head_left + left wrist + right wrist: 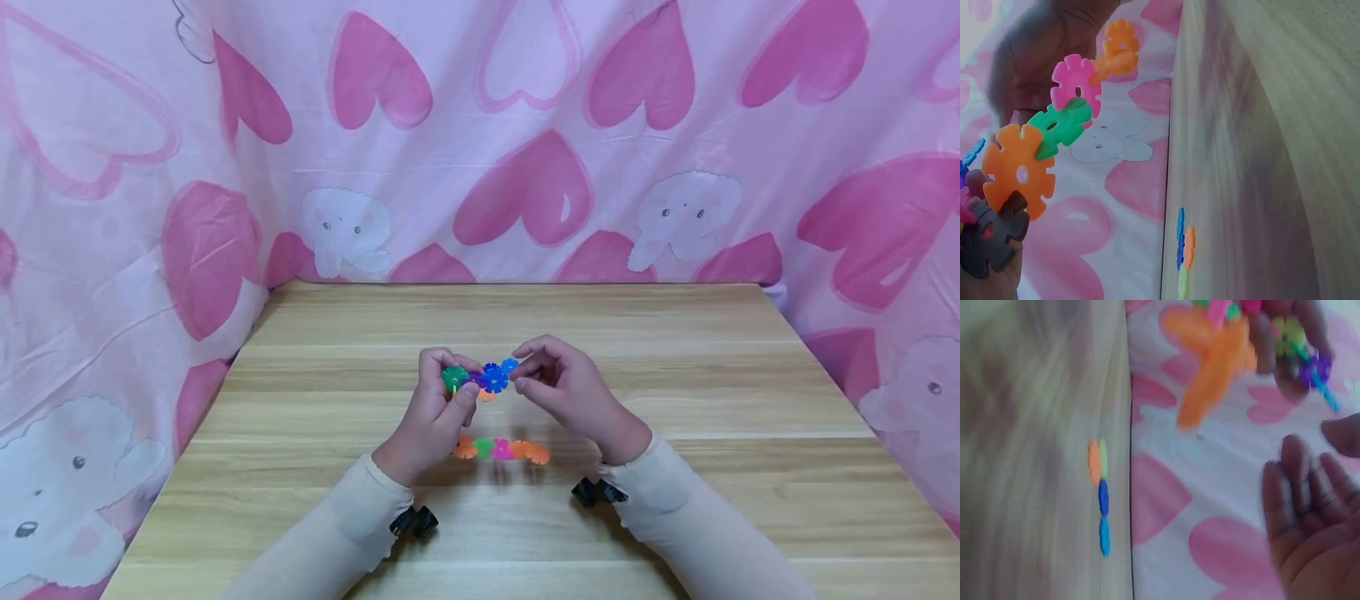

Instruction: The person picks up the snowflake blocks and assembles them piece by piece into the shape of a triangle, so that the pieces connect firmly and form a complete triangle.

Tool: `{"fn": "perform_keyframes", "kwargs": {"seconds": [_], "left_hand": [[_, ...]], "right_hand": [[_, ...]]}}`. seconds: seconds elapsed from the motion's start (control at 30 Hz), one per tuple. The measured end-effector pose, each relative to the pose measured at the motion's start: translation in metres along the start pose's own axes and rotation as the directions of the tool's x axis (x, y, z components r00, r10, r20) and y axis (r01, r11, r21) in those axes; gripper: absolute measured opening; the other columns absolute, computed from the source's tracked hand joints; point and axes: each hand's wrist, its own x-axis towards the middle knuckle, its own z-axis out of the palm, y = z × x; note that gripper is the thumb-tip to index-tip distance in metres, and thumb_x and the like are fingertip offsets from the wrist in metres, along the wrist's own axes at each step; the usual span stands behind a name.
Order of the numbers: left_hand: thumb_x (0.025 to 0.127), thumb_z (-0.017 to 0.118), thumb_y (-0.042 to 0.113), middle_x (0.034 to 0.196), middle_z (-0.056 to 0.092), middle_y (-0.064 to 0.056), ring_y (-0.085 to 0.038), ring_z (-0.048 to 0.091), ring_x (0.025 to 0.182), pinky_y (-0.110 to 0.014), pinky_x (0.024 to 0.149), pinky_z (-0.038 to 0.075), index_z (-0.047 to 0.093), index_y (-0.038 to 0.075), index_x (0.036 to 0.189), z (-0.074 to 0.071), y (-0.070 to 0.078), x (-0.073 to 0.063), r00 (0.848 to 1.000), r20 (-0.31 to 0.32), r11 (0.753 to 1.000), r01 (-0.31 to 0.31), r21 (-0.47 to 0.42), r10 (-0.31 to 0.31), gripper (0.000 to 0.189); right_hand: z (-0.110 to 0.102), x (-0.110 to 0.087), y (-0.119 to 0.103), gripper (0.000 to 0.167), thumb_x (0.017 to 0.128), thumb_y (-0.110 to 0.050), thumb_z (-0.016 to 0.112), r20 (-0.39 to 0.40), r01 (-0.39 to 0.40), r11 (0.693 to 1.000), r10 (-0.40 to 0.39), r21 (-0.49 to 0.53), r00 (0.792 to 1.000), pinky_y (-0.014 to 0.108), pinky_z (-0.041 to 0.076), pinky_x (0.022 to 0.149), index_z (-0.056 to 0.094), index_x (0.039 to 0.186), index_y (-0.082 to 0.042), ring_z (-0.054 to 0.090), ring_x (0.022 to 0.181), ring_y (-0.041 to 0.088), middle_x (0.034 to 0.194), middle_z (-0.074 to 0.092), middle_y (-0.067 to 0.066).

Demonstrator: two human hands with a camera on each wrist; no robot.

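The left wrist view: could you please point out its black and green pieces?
Black piece (1002,235), left wrist view: face beside its hole.
Green piece (1067,127), left wrist view: face beside its hole.

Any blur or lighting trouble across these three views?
Head: soft shadows on the table, no strong glare; left wrist: dim overall, brighter in the top-left corner, green piece fairly sharp; right wrist: orange pieces badly blurred, table grain smeared.
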Motion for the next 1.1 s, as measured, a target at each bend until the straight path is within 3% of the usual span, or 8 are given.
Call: {"fn": "perform_keyframes", "kwargs": {"seconds": [0.1, 0.2, 0.47, 0.53, 0.67, 0.77, 0.93, 1.1], "left_hand": [[0.110, 0.047, 0.003, 0.129, 0.050, -0.023, -0.020, 0.047, 0.062, -0.023, 0.058, 0.047, 0.022, 0.001, 0.117, -0.002, 0.001, 0.001, 1.000, -0.005, 1.000, 0.002, -0.001, -0.002, 0.026], [0.110, 0.046, 0.003, 0.127, 0.051, -0.018, -0.021, 0.047, 0.062, -0.025, 0.057, 0.047, 0.023, 0.001, 0.118, -0.003, 0.002, 0.001, 1.000, -0.016, 1.000, 0.001, 0.005, -0.001, 0.025], [0.109, 0.046, 0.003, 0.128, 0.052, -0.016, -0.024, 0.047, 0.060, -0.033, 0.054, 0.048, 0.022, 0.002, 0.119, -0.005, 0.005, 0.000, 0.999, -0.035, 1.000, 0.020, -0.013, -0.021, 0.026], [0.109, 0.046, 0.003, 0.128, 0.052, -0.016, -0.023, 0.047, 0.061, -0.033, 0.055, 0.048, 0.022, 0.002, 0.120, -0.005, 0.005, -0.001, 0.999, -0.035, 1.000, 0.024, -0.020, -0.025, 0.026], [0.109, 0.046, 0.002, 0.128, 0.052, -0.017, -0.023, 0.047, 0.062, -0.028, 0.057, 0.048, 0.023, 0.002, 0.119, -0.004, 0.005, -0.001, 0.999, -0.030, 0.999, 0.023, -0.037, -0.024, 0.025], [0.109, 0.045, 0.002, 0.128, 0.051, -0.018, -0.022, 0.047, 0.062, -0.025, 0.058, 0.048, 0.023, 0.002, 0.119, -0.004, 0.004, 0.000, 1.000, -0.027, 0.999, 0.014, -0.043, -0.015, 0.025], [0.108, 0.045, 0.001, 0.127, 0.052, -0.019, -0.021, 0.047, 0.061, -0.024, 0.058, 0.048, 0.022, 0.001, 0.118, -0.004, 0.003, 0.000, 1.000, -0.031, 0.999, -0.006, -0.039, 0.005, 0.025], [0.108, 0.045, 0.000, 0.126, 0.053, -0.018, -0.032, 0.045, 0.059, -0.032, 0.054, 0.048, 0.022, 0.001, 0.118, -0.005, 0.003, 0.000, 0.999, -0.036, 0.999, -0.019, -0.027, 0.018, 0.024]], "right_hand": [[-0.007, 0.010, 0.009, 0.028, 0.096, -0.008, 0.076, -0.004, -0.099, 0.991, 0.099, -0.095, 0.995, 0.029, 0.058, 0.069, 0.068, 0.123, -0.008, 0.069, 0.083, 0.022, 0.096, 0.074, 0.010], [-0.011, 0.023, 0.017, 0.030, 0.096, -0.016, 0.079, 0.010, -0.207, 0.950, 0.216, -0.234, 0.976, 0.031, 0.057, 0.071, 0.070, 0.124, -0.012, 0.065, 0.083, 0.021, 0.093, 0.071, 0.005], [-0.011, 0.062, 0.037, 0.030, 0.096, -0.023, 0.079, 0.082, -0.390, 0.798, 0.475, -0.460, 0.876, 0.034, 0.056, 0.074, 0.073, 0.124, -0.016, 0.062, 0.088, 0.024, 0.099, 0.067, 0.005], [-0.010, 0.069, 0.044, 0.031, 0.095, -0.021, 0.079, 0.106, -0.389, 0.783, 0.494, -0.485, 0.863, 0.036, 0.057, 0.078, 0.073, 0.125, -0.016, 0.063, 0.091, 0.025, 0.105, 0.069, 0.005], [-0.007, 0.077, 0.055, 0.034, 0.093, -0.020, 0.081, 0.138, -0.359, 0.762, 0.500, -0.539, 0.855, 0.048, 0.054, 0.103, 0.075, 0.125, -0.016, 0.063, 0.109, 0.026, 0.122, 0.070, 0.006], [-0.003, 0.081, 0.057, 0.028, 0.093, -0.018, 0.081, 0.142, -0.334, 0.739, 0.499, -0.585, 0.855, 0.052, 0.049, 0.110, 0.075, 0.120, -0.015, 0.062, 0.109, 0.026, 0.118, 0.071, 0.007], [0.003, 0.084, 0.055, 0.016, 0.092, -0.012, 0.081, 0.139, -0.309, 0.717, 0.491, -0.625, 0.860, 0.041, 0.053, 0.091, 0.070, 0.104, -0.013, 0.059, 0.087, 0.024, 0.088, 0.064, 0.006], [0.005, 0.078, 0.051, 0.023, 0.090, -0.012, 0.083, 0.123, -0.338, 0.727, 0.500, -0.598, 0.857, 0.035, 0.050, 0.076, 0.061, 0.094, -0.010, 0.057, 0.084, 0.024, 0.086, 0.059, 0.007]]}}
